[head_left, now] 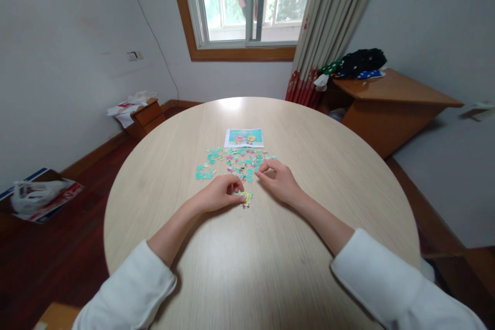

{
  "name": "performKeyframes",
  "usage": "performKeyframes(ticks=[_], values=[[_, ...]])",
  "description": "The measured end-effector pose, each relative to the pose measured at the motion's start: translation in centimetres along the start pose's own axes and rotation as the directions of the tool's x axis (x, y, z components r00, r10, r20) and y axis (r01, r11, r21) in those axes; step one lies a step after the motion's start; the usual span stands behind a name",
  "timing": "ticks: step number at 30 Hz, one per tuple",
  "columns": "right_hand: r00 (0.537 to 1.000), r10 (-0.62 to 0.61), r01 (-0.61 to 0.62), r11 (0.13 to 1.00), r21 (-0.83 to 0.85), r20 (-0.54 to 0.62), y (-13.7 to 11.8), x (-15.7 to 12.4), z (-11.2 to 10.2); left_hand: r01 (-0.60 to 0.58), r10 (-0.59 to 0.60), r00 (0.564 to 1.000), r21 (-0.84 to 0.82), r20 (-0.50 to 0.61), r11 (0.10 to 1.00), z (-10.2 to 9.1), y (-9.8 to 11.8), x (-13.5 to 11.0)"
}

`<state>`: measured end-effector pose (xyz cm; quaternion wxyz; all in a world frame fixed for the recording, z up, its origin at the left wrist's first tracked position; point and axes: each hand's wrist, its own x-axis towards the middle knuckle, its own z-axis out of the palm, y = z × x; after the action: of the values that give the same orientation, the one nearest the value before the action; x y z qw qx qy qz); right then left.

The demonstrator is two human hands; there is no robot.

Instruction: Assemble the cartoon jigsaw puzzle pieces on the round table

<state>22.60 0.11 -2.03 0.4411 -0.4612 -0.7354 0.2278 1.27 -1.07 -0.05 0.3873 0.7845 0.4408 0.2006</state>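
My left hand (222,193) rests on the table with its fingers curled and its thumb on a small joined cluster of yellow puzzle pieces (247,197). My right hand (279,180) is closed in a pinch at the near right edge of the loose puzzle pieces (235,161). Whatever lies between those fingertips is too small to make out. The loose pieces are mostly turquoise, with some pink and dark ones, spread flat just beyond both hands. Behind them lies a picture sheet (244,138) showing pink and yellow cartoon figures on turquoise.
The round, pale wood table (240,273) carries all of this. Beyond it are a window (247,5) and a patterned curtain (325,20). A brown desk (398,98) with clothes (359,63) stands at the right. A small wooden cabinet (149,116) sits at the left.
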Motion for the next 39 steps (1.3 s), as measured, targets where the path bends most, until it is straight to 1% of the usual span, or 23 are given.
performKeyframes(ticks=[3, 6, 12, 16, 21, 27, 33, 39], values=[[0.996, 0.048, -0.05, 0.998, -0.033, -0.072, 0.9, 0.4, -0.5, -0.003, 0.003, 1.0, 0.018, -0.015, 1.0, 0.0, -0.2, 0.0], [0.991, 0.085, -0.09, 0.994, -0.055, -0.101, 1.6, 0.6, -0.6, -0.01, 0.011, 1.0, 0.028, -0.02, 1.0, 0.1, -0.4, 0.1], [0.992, 0.086, -0.094, 0.993, -0.077, -0.096, 1.5, 0.6, -0.6, -0.003, 0.004, 1.0, 0.063, -0.017, 0.998, 0.2, -0.4, 0.2], [0.994, 0.073, -0.08, 0.993, -0.083, -0.082, 1.6, 0.6, -0.6, -0.015, 0.016, 0.999, 0.05, -0.027, 0.999, 0.1, -0.3, 0.3], [0.995, 0.058, -0.066, 0.992, -0.103, -0.08, 1.8, 0.6, -0.6, -0.013, 0.013, 0.997, 0.003, -0.075, 1.0, -0.1, -0.4, 0.4], [0.997, 0.059, -0.065, 0.991, -0.12, -0.049, 1.9, 0.6, -0.5, -0.007, -0.004, 0.992, -0.086, -0.129, 0.996, -0.1, -0.7, 0.5], [0.998, 0.045, -0.05, 0.993, -0.108, -0.047, 2.4, 0.6, -0.4, -0.007, -0.009, 0.981, -0.083, -0.194, 0.996, -0.1, -1.1, 0.7], [0.998, 0.058, -0.062, 0.992, -0.113, -0.039, 2.4, 0.6, -0.3, -0.018, 0.0, 0.947, -0.053, -0.322, 0.998, -0.3, -1.4, 0.9]])
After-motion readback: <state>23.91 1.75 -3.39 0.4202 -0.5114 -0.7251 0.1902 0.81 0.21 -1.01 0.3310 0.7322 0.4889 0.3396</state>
